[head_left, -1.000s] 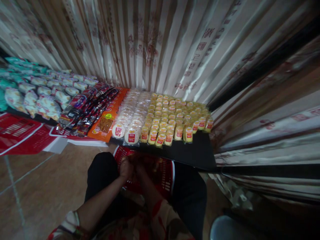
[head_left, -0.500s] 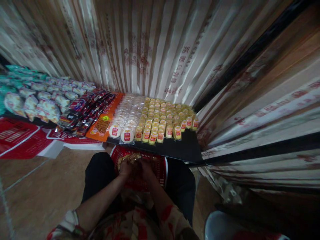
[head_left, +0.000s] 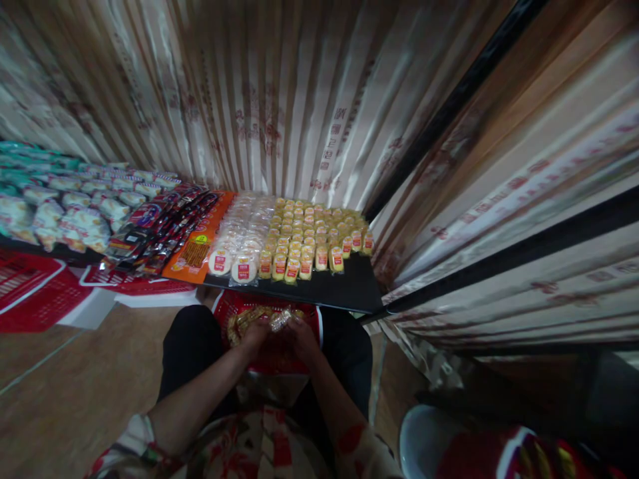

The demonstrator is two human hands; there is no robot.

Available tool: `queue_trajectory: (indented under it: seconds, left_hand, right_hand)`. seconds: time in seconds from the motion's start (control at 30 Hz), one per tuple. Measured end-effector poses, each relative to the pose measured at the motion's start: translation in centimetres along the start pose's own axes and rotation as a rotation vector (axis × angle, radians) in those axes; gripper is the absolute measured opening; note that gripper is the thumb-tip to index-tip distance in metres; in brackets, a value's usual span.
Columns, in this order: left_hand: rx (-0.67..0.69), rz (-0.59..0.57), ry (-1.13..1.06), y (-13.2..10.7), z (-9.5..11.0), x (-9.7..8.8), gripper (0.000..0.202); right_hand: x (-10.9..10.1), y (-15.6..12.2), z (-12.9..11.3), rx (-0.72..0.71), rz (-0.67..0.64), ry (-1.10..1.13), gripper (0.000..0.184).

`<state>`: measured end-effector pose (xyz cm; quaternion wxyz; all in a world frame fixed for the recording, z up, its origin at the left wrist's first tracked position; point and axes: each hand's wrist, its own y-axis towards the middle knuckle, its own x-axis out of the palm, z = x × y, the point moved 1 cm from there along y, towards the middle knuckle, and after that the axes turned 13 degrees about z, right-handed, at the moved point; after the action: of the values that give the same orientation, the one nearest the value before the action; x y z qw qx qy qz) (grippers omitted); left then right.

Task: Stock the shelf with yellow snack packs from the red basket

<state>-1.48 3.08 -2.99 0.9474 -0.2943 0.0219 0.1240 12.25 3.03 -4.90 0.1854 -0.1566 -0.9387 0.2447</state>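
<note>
A small snack packet in shiny clear wrap (head_left: 280,320) is between my two hands, above a red basket (head_left: 318,327) between my knees. My left hand (head_left: 255,334) has its fingers closed at the packet's left end. At its right end, my right hand (head_left: 303,334) pinches with bent fingers. Dim light hides the exact fingertips and the packet's contents. Several gold-wrapped packets (head_left: 238,324) lie in the basket, mostly left of my hands.
Before me, a black shelf (head_left: 349,286) bears rows of yellow wrapped cakes (head_left: 304,239), round white crackers (head_left: 243,268), orange bags (head_left: 194,253), dark red packs (head_left: 150,229) and white bags (head_left: 84,223). Red baskets (head_left: 30,293) stand left. A white-rimmed container (head_left: 417,439) is lower right.
The shiny packet now shows clearly between my hands, which have come slightly apart. The camera view has turned a little to the right, so the shelf appears further left.
</note>
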Motion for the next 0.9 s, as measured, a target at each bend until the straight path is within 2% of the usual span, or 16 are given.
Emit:
queue_trajectory:
  seconds: [0.13,0.3,0.57,0.63,0.73,0.9]
  left_hand:
    - [-0.104,-0.080,-0.059,-0.6,0.6,0.7,0.007]
    - [-0.154,-0.206,-0.094,-1.5,1.3,1.3,0.008]
    - [-0.190,-0.236,-0.228,-2.9,2.1,2.5,0.039]
    - [-0.165,-0.223,-0.281,-3.2,2.4,2.8,0.039]
    - [-0.055,-0.243,-0.337,-3.6,3.1,3.1,0.036]
    - [0.178,-0.200,-0.231,-3.7,4.0,3.6,0.032]
  right_hand:
    - [-1.1,-0.6,-0.8,0.051,0.020,0.045,0.041]
    - [-2.2,-2.1,-2.8,0.039,-0.060,0.110,0.046]
    - [-3.5,-4.1,-6.7,0.016,-0.072,0.068,0.050]
    - [-3.8,-4.3,-7.3,-0.014,-0.078,0.060,0.047]
    - [-4.5,-4.8,-7.9,-0.044,-0.089,0.047,0.046]
    - [-5.4,-5.8,-8.7,-0.039,-0.104,0.032,0.051]
